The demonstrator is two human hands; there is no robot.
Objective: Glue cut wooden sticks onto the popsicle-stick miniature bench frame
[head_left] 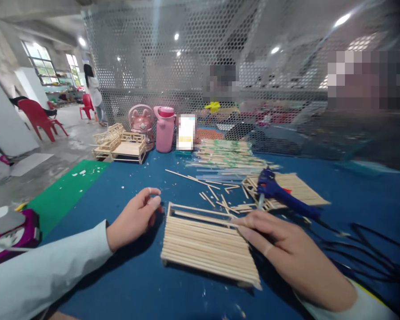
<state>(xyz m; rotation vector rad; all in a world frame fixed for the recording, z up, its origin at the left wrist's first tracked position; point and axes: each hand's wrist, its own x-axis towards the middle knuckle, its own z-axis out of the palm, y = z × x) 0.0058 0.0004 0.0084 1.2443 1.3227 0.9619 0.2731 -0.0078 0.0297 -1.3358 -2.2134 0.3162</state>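
- Light sleeve (53,275) on the left arm lies across the near corner of the blue table (126,289).
- Right hand (286,249) pinches the end of a thin stick (216,221) between thumb and fingers, at the far side of the slatted wooden panel (210,251).
- That panel sits on the table between the hands.
- Left hand (135,220), fingers loosely curled and parted, is just beside the panel's far left corner.
- Beyond the panel, loose short sticks (208,199) and a blue glue gun (283,193).
- Farther, a pink bottle (165,133) stands before a mesh screen (126,58).
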